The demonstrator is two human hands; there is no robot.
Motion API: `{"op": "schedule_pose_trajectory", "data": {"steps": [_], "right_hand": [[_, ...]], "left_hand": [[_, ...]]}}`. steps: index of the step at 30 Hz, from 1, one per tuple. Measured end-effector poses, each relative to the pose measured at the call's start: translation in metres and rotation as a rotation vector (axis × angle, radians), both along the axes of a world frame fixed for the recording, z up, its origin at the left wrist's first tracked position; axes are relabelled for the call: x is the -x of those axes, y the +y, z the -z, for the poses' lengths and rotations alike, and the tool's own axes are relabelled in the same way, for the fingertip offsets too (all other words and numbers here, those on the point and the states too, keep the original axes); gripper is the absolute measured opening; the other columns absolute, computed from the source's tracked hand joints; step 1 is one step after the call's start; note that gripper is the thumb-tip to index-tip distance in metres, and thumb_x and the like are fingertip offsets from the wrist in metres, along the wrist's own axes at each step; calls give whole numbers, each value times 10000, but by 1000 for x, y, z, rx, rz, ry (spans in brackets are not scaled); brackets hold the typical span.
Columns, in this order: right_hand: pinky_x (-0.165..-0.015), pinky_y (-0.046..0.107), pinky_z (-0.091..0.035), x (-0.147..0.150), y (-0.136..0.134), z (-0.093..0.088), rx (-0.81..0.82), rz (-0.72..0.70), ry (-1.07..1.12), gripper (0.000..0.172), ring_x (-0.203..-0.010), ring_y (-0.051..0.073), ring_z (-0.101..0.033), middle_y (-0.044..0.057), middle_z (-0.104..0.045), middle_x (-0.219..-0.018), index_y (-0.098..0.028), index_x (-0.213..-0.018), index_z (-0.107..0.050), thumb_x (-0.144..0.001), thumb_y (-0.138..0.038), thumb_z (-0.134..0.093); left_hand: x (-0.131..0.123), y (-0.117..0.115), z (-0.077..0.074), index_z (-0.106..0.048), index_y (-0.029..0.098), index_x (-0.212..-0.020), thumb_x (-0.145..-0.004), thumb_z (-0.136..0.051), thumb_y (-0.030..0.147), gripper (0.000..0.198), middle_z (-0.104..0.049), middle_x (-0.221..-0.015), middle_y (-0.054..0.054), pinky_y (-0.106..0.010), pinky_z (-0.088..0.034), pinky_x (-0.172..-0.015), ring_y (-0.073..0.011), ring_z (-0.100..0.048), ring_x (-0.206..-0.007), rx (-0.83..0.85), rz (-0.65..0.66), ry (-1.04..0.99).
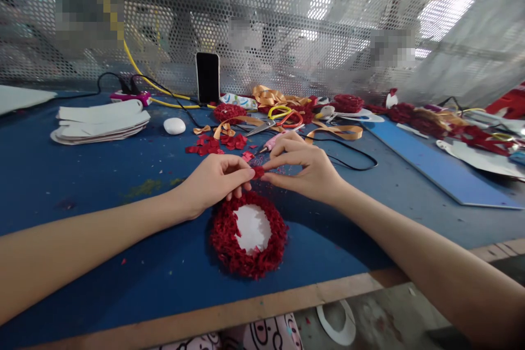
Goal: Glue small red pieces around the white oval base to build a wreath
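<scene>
Between the fingertips of both hands is a small piece of dark red fabric point(258, 173). My left hand point(217, 179) pinches its left side, and my right hand point(305, 167) pinches its right side. Just below them a round piece with a ruffled dark red border point(273, 260) and a white centre point(253, 228) lies flat on the blue table point(156, 268). Several cut red fabric pieces point(205, 145) are scattered beyond my left hand. A pink glue gun point(272, 143) lies behind my right hand, which partly hides it.
Scissors with yellow and orange handles point(280, 115) lie among orange ribbon point(338, 131). Stacked white card shapes point(102, 123), a white oval object point(174, 126) and a pink power strip point(130, 97) are on the left. A phone point(208, 77) stands upright behind. A blue board point(438, 164) lies right.
</scene>
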State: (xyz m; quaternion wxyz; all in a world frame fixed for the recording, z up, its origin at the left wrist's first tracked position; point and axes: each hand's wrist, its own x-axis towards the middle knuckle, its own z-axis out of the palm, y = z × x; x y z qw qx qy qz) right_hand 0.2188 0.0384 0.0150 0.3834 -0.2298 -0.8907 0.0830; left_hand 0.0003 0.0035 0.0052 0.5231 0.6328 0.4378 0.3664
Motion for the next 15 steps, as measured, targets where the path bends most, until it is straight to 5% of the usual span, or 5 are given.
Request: {"op": "schedule_pose_trajectory", "data": {"steps": [9,15], "right_hand": [[-849,431,-493,1,-1,-1,21,-4,74,62,-838,195,-588,28,-670,-774,-259,-822,-774,-843,-297,-729],[-835,422,-500,2,-2,0,73,-17,170,29,-798,174,-591,18,-664,-782,-257,-825,-777,-822,-274,-753]], "left_hand": [[0,-1,-1,-690,154,-776,-823,-658,335,190,-705,-696,-32,-203,-408,-451,-86,-535,-492,-4,1,-15],[-1,-2,-2,-751,155,-837,-700,-814,314,220,-641,-569,17,-200,-376,-456,-73,-484,-462,-15,-25,-16]]}}
